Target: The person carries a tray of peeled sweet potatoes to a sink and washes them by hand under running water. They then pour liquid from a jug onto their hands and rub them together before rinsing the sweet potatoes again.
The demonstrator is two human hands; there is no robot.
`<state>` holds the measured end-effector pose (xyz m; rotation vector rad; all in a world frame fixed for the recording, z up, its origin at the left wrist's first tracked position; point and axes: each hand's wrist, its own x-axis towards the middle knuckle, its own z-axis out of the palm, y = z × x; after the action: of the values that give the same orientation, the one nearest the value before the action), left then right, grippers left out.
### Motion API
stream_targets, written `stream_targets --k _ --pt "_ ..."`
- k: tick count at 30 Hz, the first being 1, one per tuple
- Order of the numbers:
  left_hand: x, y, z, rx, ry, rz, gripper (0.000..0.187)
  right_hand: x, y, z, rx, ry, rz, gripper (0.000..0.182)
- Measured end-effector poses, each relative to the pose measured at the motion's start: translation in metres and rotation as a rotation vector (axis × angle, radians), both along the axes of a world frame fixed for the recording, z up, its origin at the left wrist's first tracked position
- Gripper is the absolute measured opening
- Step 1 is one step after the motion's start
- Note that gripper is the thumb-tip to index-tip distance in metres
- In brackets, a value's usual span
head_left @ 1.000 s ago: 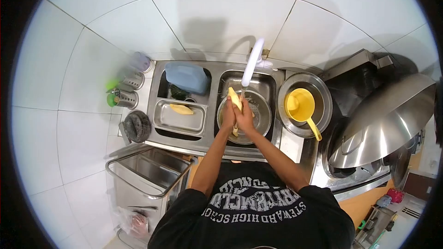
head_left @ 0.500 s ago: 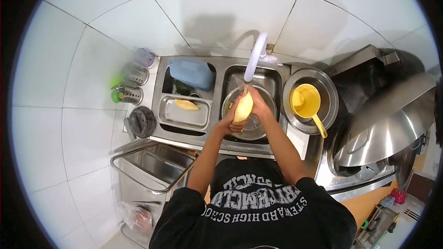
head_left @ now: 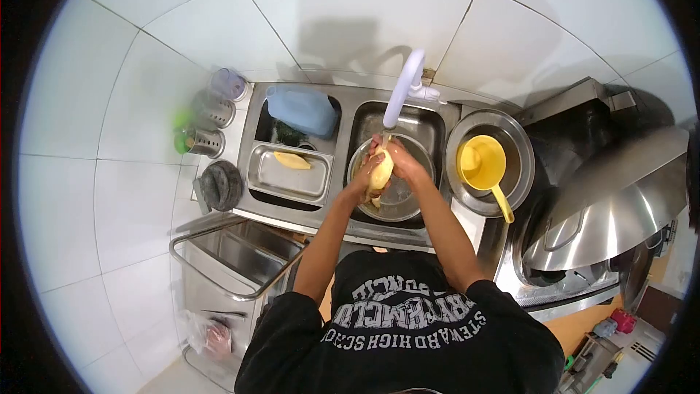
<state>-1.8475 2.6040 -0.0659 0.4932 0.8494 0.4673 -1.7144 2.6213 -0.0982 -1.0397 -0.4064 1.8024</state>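
Observation:
Under the white faucet (head_left: 403, 91), my left hand (head_left: 364, 181) is closed around a yellow peeled sweet potato (head_left: 380, 172). My right hand (head_left: 400, 157) is wrapped against its upper right side, so both hands have hold of it. Water from the spout falls onto the hands. Below them, a round metal basin (head_left: 403, 209) stands in the right sink bowl, with another yellow piece partly visible under my left hand. A second peeled sweet potato (head_left: 293, 160) lies in a rectangular steel tray (head_left: 288, 184) over the left sink bowl.
A blue jug (head_left: 302, 111) lies behind the tray. To the right, a yellow dipper (head_left: 483, 163) rests in a metal bowl (head_left: 522, 175). Farther right, a large wok (head_left: 605, 226) leans over the stove. A stone mortar (head_left: 221, 185) and metal utensil holders (head_left: 208, 142) stand at left.
Both hands have turned the sweet potato and shifted slightly left, covering more of it. The yellow piece below my left hand shows more now. The view has moved a little.

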Motion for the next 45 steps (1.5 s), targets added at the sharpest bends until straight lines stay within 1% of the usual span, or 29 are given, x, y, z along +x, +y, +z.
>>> stream_targets --k 1,2,3,4,6,9,11,12,14,16,17,19,20,21,22,23,25,27,28,29,30,31,34,37,38,40,42,44,45 --pt "-0.002 0.002 -0.019 -0.007 0.005 -0.015 0.048 -0.002 0.001 -0.004 0.001 0.0 0.0 0.032" --pt "0.003 -0.002 -0.02 -0.011 0.009 -0.018 0.048 -0.009 0.001 -0.015 0.025 -0.102 -0.143 0.032" --pt "0.013 -0.002 -0.019 0.154 0.133 0.13 0.049 -0.016 0.005 -0.029 0.056 -0.206 -0.286 0.031" --pt "0.018 -0.002 -0.019 0.318 0.257 0.279 0.051 -0.026 0.006 -0.053 0.052 -0.55 -0.343 0.032" --pt "0.02 -0.001 -0.02 0.313 0.281 0.288 0.051 -0.046 -0.02 0.011 0.09 -0.851 -0.329 0.039" --pt "0.023 0.001 -0.027 0.299 0.33 0.32 0.051 -0.05 -0.03 0.013 0.169 -0.802 -0.452 0.044" --pt "0.023 0.005 -0.043 0.185 0.025 0.394 0.048 -0.053 -0.043 0.019 0.249 -0.916 -0.43 0.045" --pt "0.025 0.004 -0.047 0.187 0.024 0.402 0.048 -0.052 -0.046 0.031 0.335 -1.035 -0.408 0.047" --pt "0.025 -0.004 -0.053 0.21 -0.058 0.409 0.046 -0.048 -0.053 0.045 0.298 -0.982 -0.319 0.049" --pt "0.027 -0.014 -0.034 0.235 -0.105 0.491 0.046 -0.052 -0.056 0.044 0.327 -1.266 -0.246 0.048" --pt "0.024 -0.019 -0.04 0.169 -0.261 0.491 0.048 -0.053 -0.059 0.044 0.519 -1.343 -0.32 0.044" --pt "0.024 -0.031 -0.054 0.041 -0.585 0.484 0.05 -0.045 -0.063 0.023 0.541 -1.324 -0.317 0.042" --pt "0.03 -0.034 -0.06 0.051 -0.588 0.496 0.05 -0.039 -0.061 0.015 0.544 -1.304 -0.322 0.041" --pt "0.036 -0.042 -0.064 0.083 -0.224 0.388 0.05 -0.036 -0.06 0.018 0.192 -1.18 -0.321 0.042" --pt "0.036 -0.05 -0.069 0.106 0.143 0.272 0.051 -0.03 -0.059 0.009 0.194 -1.172 -0.309 0.042" --pt "0.031 -0.058 -0.068 0.103 0.151 0.284 0.051 -0.021 -0.057 -0.011 0.066 -1.041 -0.347 0.043" --pt "0.024 -0.058 -0.055 0.463 0.081 0.092 0.055 -0.004 -0.049 -0.04 -0.04 -0.907 -0.368 0.044" --pt "-0.004 -0.049 -0.043 0.365 0.048 0.058 0.057 0.005 -0.055 -0.06 -0.05 -1.05 -0.14 0.043" --pt "-0.024 -0.044 -0.038 0.264 0.01 0.008 0.059 0.006 -0.058 -0.069 -0.046 -1.042 -0.131 0.043" --pt "-0.045 -0.031 -0.031 0.383 0.212 -0.038 0.057 0.004 -0.058 -0.075 -0.092 -1.151 -0.122 0.042" --pt "-0.069 -0.017 -0.039 0.319 0.247 0.104 0.055 0.004 -0.06 -0.083 -0.142 -1.261 -0.11 0.041" --pt "-0.095 -0.004 -0.056 0.252 0.28 0.245 0.054 0.005 -0.066 -0.101 0.022 -1.365 -0.175 0.039" --pt "-0.167 0.042 -0.104 0.062 0.571 0.613 0.04 0.005 -0.066 -0.116 -0.026 -1.448 -0.207 0.038" --pt "-0.205 0.081 -0.144 0.007 0.838 0.706 0.059 0.0 -0.063 -0.118 0.047 -1.494 -0.198 0.038" --pt "-0.214 0.098 -0.171 0.0 0.827 0.703 0.059 -0.008 -0.057 -0.111 0.045 -1.507 -0.197 0.038" --pt "-0.22 0.117 -0.225 0.126 1.223 0.591 0.07 -0.035 -0.038 -0.071 -0.157 -0.624 -0.458 0.019" --pt "-0.205 0.123 -0.203 0.103 1.22 0.499 0.076 -0.05 -0.011 -0.01 -0.307 -0.019 -0.513 0.027" --pt "-0.199 0.127 -0.203 0.008 1.051 0.571 0.076 -0.047 0.005 0.002 -0.133 0.448 -0.562 0.034" --pt "-0.192 0.127 -0.196 -0.03 1.011 0.638 0.073 -0.041 0.011 0.004 -0.136 0.439 -0.584 0.034"
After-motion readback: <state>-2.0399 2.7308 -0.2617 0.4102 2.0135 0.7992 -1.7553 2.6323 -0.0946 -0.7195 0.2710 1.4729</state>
